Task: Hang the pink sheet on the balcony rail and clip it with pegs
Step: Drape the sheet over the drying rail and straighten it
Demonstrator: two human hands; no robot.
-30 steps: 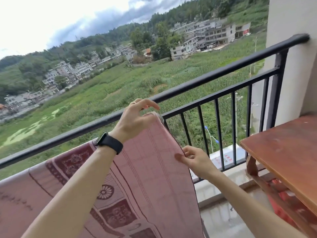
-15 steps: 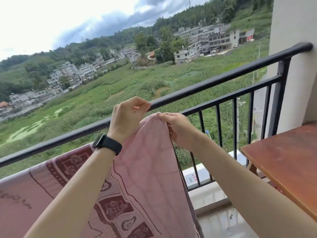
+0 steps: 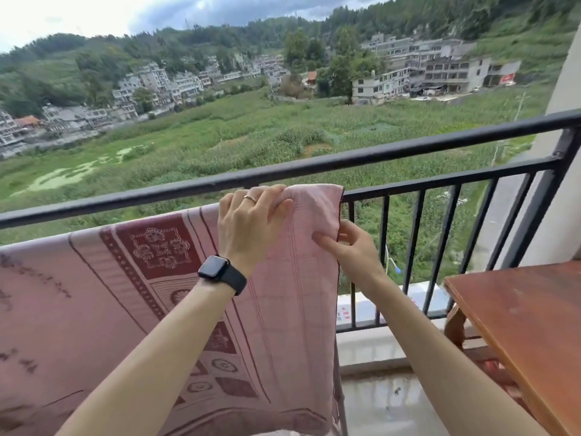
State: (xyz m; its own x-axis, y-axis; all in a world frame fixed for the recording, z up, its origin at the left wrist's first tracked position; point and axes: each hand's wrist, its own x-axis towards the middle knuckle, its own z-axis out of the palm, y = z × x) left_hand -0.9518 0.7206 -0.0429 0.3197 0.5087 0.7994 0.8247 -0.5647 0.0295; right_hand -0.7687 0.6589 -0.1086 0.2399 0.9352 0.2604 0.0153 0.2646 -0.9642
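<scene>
The pink sheet (image 3: 125, 309), its right corner gripped by the left hand (image 3: 248, 225) and pinched by the right hand (image 3: 352, 253), should be smoothed flat over the balcony rail (image 3: 440, 181).

No text can be read for certain. Dark script-like marks are seen on the pink sheet (image 3: 103, 309), a red sign (image 3: 507, 78) is carried by a distant building (image 3: 465, 67), and red print (image 3: 343, 314) is borne by a white panel (image 3: 416, 298) beyond the bars; all are too blurred.
</scene>
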